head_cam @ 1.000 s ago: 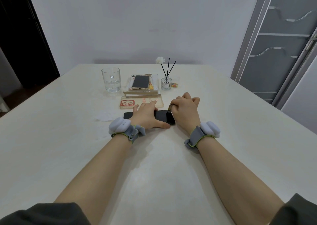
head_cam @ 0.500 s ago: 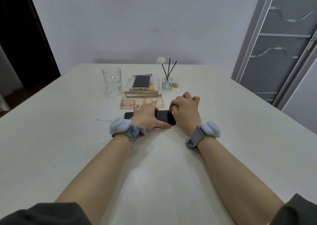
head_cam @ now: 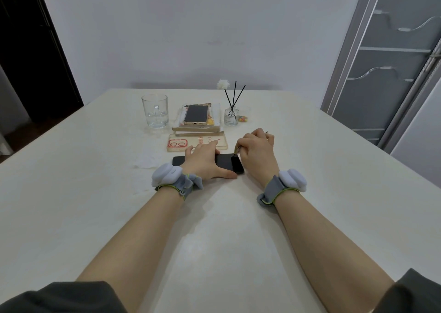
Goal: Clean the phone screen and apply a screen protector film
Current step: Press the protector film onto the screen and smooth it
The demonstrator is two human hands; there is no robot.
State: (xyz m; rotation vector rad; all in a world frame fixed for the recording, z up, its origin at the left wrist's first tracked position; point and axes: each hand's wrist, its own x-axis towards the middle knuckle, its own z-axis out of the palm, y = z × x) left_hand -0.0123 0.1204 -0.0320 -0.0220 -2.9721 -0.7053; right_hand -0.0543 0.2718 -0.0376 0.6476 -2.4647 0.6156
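Centrally: black phone point(head_cam: 225, 161), flat on the worktop point(head_cam: 214, 229). Left hand point(head_cam: 202, 160) presses it, fingers straight and thumb along its near edge; right hand point(head_cam: 256, 152), fingers curled, pinches a thin tool point(head_cam: 237, 150) at the phone's right end. Beyond: clear case point(head_cam: 177, 144), glass point(head_cam: 155, 111), second phone point(head_cam: 196, 114).

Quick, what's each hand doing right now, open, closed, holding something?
Left hand: open, pressing flat on the black phone.
Right hand: closed, pinching a thin tool at the phone's right end.
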